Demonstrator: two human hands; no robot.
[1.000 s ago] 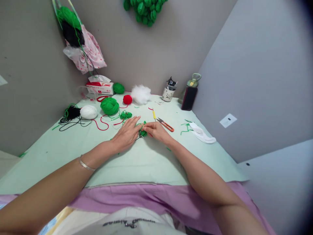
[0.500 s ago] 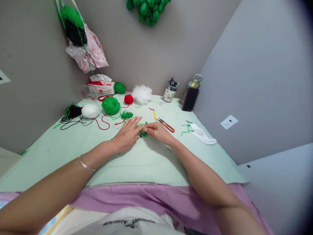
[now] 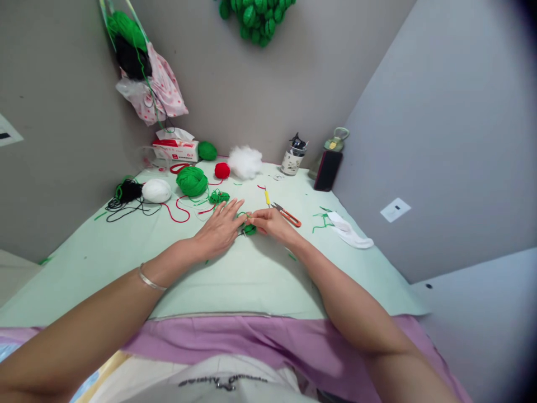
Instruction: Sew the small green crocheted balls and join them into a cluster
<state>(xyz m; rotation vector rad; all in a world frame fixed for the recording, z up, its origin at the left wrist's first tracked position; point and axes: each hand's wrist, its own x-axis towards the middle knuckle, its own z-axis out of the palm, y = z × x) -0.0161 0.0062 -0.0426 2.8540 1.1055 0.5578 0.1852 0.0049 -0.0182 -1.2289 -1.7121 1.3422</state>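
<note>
My left hand (image 3: 221, 225) lies nearly flat on the table with its fingers stretched out. Its thumb side reaches to a small green yarn piece (image 3: 250, 229), part of which the hands cover. My right hand (image 3: 271, 223) is closed in a pinch on a strand of green yarn (image 3: 244, 214) just above that piece. A dark thin bit shows at the piece's left edge, too small to name. Beyond my left fingertips lies another small green knitted piece (image 3: 218, 196). Orange-handled thread snips (image 3: 289, 217) and a yellow-handled crochet hook (image 3: 267, 197) rest past my right hand.
Green (image 3: 192, 181), white (image 3: 156, 191) and red (image 3: 222, 170) yarn balls and black yarn (image 3: 129, 191) lie at the left, near a tissue box (image 3: 176, 150). White stuffing (image 3: 245, 162), a pen jar (image 3: 292, 160) and a phone (image 3: 328, 170) stand behind. A white cloth (image 3: 350, 231) lies right.
The view has shifted slightly. My right fingers have moved a little around the green strand, while my left hand keeps its flat pose.
</note>
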